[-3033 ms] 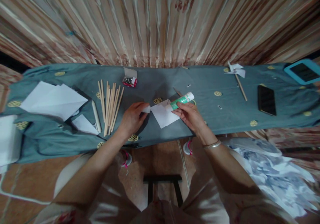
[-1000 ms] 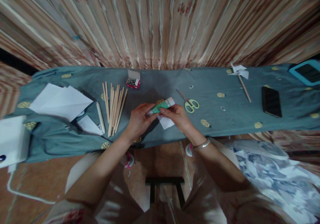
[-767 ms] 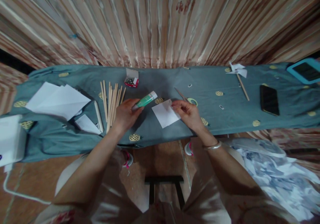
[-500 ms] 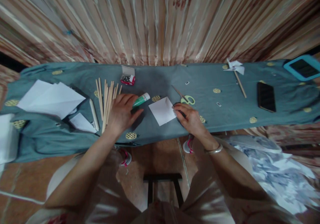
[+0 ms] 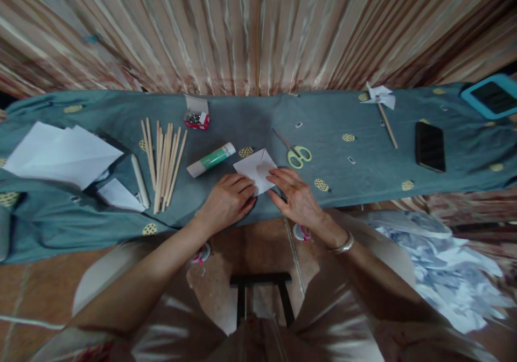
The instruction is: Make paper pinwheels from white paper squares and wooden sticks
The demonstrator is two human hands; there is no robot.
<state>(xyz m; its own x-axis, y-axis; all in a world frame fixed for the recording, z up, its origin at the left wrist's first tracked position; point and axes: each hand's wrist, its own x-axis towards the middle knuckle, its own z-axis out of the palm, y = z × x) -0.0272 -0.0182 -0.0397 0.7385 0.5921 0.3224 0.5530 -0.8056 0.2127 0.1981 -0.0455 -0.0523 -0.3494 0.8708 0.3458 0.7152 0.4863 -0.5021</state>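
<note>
A small square of white paper [image 5: 254,164] with a line running in from its top corner lies on the cloth in front of me. My left hand [image 5: 229,199] has its fingers closed at the paper's lower left edge. At the right edge, the fingers and thumb of my right hand [image 5: 294,194] hold the sheet. A green and white glue stick [image 5: 211,159] lies capped just beyond my left hand. Scissors with light green handles [image 5: 298,156] rest open-bladed or closed, I cannot tell, behind my right hand.
Left of the glue stick lie several wooden sticks [image 5: 163,162], a white pen-like stick [image 5: 139,180] and white paper sheets [image 5: 64,154]. An open box of pins [image 5: 197,118] stands behind. Rightward are a paper pinwheel [image 5: 380,98], a phone [image 5: 430,146] and a blue-framed tablet [image 5: 493,97].
My left hand has let go of the glue stick, leaving it on the cloth, and has moved right to the paper. My right hand stays at the paper's right side.
</note>
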